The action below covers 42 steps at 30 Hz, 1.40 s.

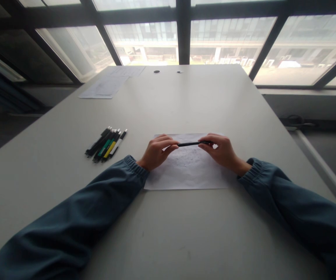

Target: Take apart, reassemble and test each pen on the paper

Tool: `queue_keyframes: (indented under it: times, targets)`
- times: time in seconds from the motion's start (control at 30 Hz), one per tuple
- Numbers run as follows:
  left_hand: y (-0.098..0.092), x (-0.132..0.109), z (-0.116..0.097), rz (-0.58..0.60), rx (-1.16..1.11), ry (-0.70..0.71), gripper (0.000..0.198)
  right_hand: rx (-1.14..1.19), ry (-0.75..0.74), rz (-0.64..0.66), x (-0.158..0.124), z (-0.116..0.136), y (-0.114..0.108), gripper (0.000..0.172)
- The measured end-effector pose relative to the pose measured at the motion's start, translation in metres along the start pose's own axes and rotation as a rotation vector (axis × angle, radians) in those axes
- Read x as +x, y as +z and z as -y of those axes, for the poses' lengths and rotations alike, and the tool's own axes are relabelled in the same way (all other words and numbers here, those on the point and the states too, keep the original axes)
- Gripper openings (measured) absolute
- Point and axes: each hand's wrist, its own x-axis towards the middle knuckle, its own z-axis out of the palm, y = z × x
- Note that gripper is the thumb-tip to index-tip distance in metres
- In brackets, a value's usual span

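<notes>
A dark pen (188, 144) is held roughly level between my two hands, above a sheet of paper (185, 181). My left hand (158, 151) pinches its left end between thumb and fingers. At the other end, my right hand (220, 149) grips it the same way, fingertips covering that tip. Scribbled marks show on the middle of the paper beneath the pen. To the left of my left hand lies a cluster of several pens (106, 144), side by side, with black, green, yellow and white barrels.
More papers (106, 84) lie at the far left corner of the white table (179, 105). Two round holes, one of them a dark-centred grommet (156, 72), sit near the far edge. Large windows (232, 42) with dark frames stand beyond the table.
</notes>
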Motion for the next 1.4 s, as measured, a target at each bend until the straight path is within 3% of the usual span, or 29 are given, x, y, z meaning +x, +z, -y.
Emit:
queue_keyframes:
  times: [0.4,0.77,1.0,1.4]
  targets:
    - [0.001,0.000,0.002,-0.046,0.074,-0.013,0.014,-0.064,-0.106,-0.100,0.004,0.000,-0.001,0.009]
    - [-0.001,-0.001,0.001,-0.083,0.138,-0.035,0.010,-0.255,-0.114,0.045,0.006,-0.004,-0.013,0.003]
    - [-0.003,-0.004,0.002,-0.129,0.182,-0.103,0.009,-0.126,-0.138,-0.044,0.008,-0.008,-0.022,0.002]
    - [-0.013,-0.005,0.004,-0.268,0.215,-0.164,0.009,0.118,-0.025,-0.083,0.010,-0.020,-0.029,0.011]
